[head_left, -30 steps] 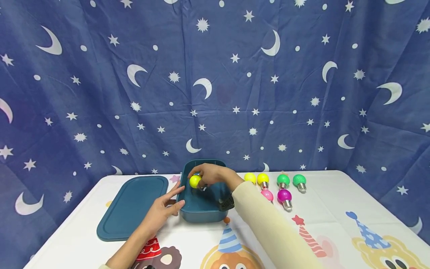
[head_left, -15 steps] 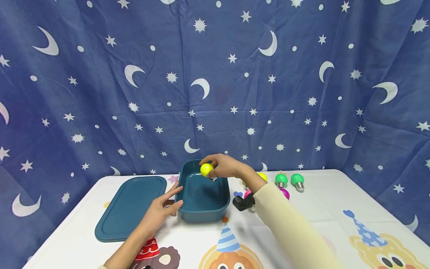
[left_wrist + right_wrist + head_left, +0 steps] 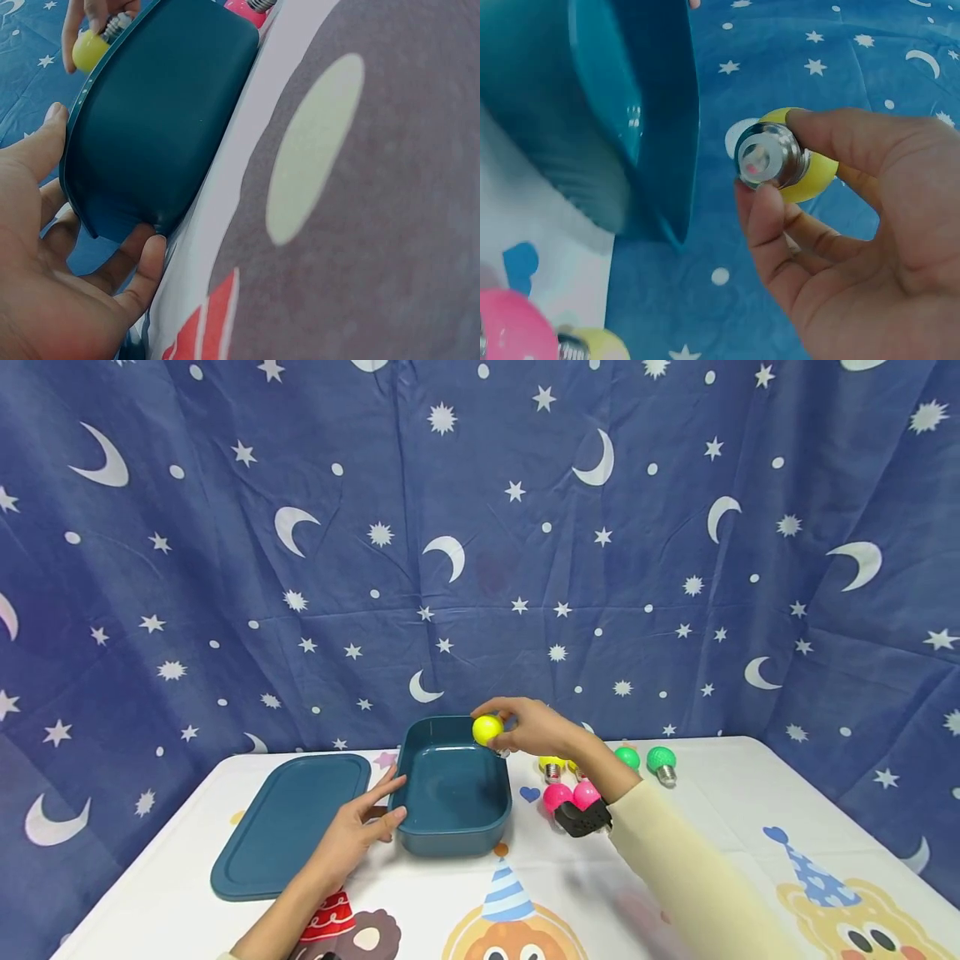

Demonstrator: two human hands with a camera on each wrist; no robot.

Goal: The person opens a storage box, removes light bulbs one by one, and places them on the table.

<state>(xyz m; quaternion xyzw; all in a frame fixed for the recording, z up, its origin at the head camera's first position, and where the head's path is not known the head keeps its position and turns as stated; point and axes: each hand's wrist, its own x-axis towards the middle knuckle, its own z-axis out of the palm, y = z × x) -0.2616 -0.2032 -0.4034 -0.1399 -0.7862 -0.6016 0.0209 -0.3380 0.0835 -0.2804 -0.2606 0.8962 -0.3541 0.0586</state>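
My right hand (image 3: pixel 528 727) pinches a yellow light bulb (image 3: pixel 487 729) above the right rim of a dark teal box (image 3: pixel 457 839). The right wrist view shows the bulb's silver screw base (image 3: pixel 769 156) between thumb and fingers, pointing towards the camera. At the box's left side, my left hand (image 3: pixel 354 839) rests on the wall with its fingers spread. In the left wrist view the thumb (image 3: pixel 51 139) lies at the rim and other fingertips touch lower on the wall.
A flat teal lid (image 3: pixel 296 818) lies left of the box. On the right lie pink bulbs (image 3: pixel 557 797), yellow bulbs (image 3: pixel 552 764) and green bulbs (image 3: pixel 662 760), some partly behind the right arm. A star-patterned curtain (image 3: pixel 480 568) hangs behind the table.
My right hand has lifted the yellow bulb up from inside the box and moved it right, over the right rim. The left hand has stayed at the box's left side.
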